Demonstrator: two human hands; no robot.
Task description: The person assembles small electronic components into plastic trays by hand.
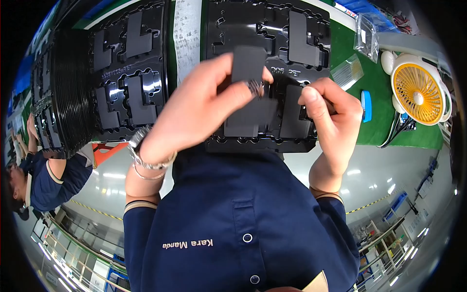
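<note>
My left hand (194, 104), slightly blurred, pinches a dark grey flat piece (249, 63) and lifts it above a black plastic tray (238, 24). A small silvery or dark detail shows by its thumb tip, too blurred to name. My right hand (338, 109) is closed, thumb against bent forefinger, over the tray's right edge; whatever lies between those fingertips, if anything, cannot be made out. Beneath the hands the tray's moulded recesses hold several similar pieces, among them an L-shaped flat piece (302, 41) at the far right and another (294, 117) just left of my right hand.
Left of the tray stands a second black tray (127, 68) with L-shaped pieces, beside stacked trays (73, 92). A sheet with handwriting (188, 39) lies between. On the green mat are clear plastic bags (366, 36), a blue object (366, 105) and a white-and-orange fan (418, 87). A co-worker (53, 180) is at left.
</note>
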